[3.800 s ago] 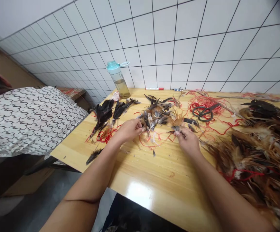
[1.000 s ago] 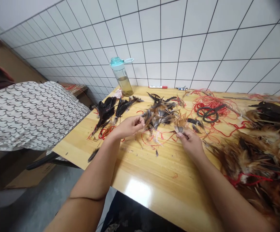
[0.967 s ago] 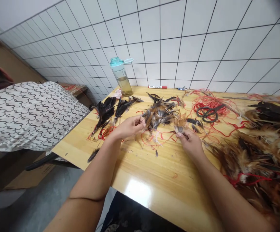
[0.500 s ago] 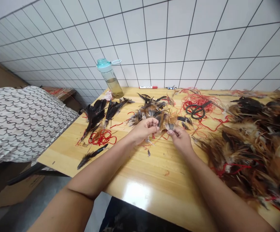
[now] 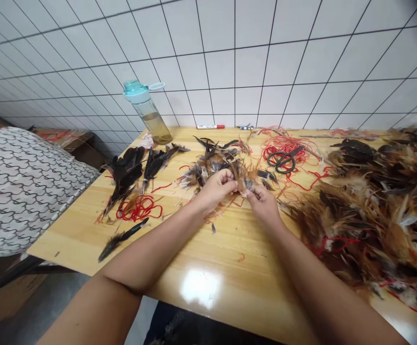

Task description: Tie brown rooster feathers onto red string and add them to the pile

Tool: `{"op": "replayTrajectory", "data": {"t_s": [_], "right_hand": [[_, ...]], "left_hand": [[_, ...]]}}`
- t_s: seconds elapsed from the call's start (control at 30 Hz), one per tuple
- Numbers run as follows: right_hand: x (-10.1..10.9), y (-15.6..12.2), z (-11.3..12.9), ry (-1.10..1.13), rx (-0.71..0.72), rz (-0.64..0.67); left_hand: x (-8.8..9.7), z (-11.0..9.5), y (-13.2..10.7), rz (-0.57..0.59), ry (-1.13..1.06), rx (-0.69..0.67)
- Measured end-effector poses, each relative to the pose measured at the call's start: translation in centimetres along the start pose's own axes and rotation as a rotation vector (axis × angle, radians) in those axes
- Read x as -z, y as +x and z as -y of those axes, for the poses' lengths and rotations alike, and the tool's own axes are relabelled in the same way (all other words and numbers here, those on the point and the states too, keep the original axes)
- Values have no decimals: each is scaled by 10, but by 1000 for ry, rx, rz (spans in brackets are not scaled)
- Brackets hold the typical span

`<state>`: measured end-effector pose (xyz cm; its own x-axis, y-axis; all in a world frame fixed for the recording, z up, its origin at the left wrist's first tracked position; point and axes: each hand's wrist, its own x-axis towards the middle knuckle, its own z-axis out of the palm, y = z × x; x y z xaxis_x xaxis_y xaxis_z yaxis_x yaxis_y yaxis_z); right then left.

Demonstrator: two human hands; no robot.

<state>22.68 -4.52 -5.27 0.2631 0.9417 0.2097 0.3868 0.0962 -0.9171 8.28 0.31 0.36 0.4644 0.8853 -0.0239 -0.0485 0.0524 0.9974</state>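
My left hand (image 5: 217, 185) and my right hand (image 5: 263, 202) meet over the middle of the wooden table (image 5: 201, 258). Both are closed, pinching a small brown feather (image 5: 243, 178) between them. Just behind the hands lies a loose pile of brown and grey feathers (image 5: 208, 165). Red string (image 5: 139, 209) lies coiled to the left of my left forearm.
Black feathers (image 5: 127, 170) lie at the left, a big heap of brown feathers (image 5: 377, 206) at the right. Black scissors (image 5: 283, 160) rest on red string (image 5: 283, 143). A water bottle (image 5: 147, 112) and a marker (image 5: 210, 127) stand by the tiled wall. A person in a patterned shirt (image 5: 17, 182) is at far left.
My hands have come together from apart and now hold one feather between them. The view has shifted to the left and the neighbouring person has slid toward the frame's edge.
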Motion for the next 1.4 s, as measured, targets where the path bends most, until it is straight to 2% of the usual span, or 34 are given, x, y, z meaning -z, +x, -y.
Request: {"op": "replayTrajectory", "data": {"t_s": [0.13,0.27,0.4,0.47,0.6,0.67,0.93,1.2,1.4], "right_hand": [[1,-1,2,34,-45,3],[3,-1,3,42,-47,-11],[3,0,2,53,-42,-37],[3,0,1,60,-42,-35],[3,1,-1,63,-28,-17],[3,1,-1,66,-12,-11],[4,1,1,1,-9,-6],[4,1,0,58,28,45],[4,3,-1,84,49,75]], "left_hand": [[13,4,2,-72,156,-49],[29,8,7,-216,319,-181],[34,2,6,-320,290,-260],[27,-3,1,-271,205,-236],[8,-8,-11,-36,94,-87],[1,-5,-15,22,83,-46],[-1,5,-14,-32,167,-22],[-1,11,-11,-22,59,4],[5,15,-7,-17,290,-115]]}}
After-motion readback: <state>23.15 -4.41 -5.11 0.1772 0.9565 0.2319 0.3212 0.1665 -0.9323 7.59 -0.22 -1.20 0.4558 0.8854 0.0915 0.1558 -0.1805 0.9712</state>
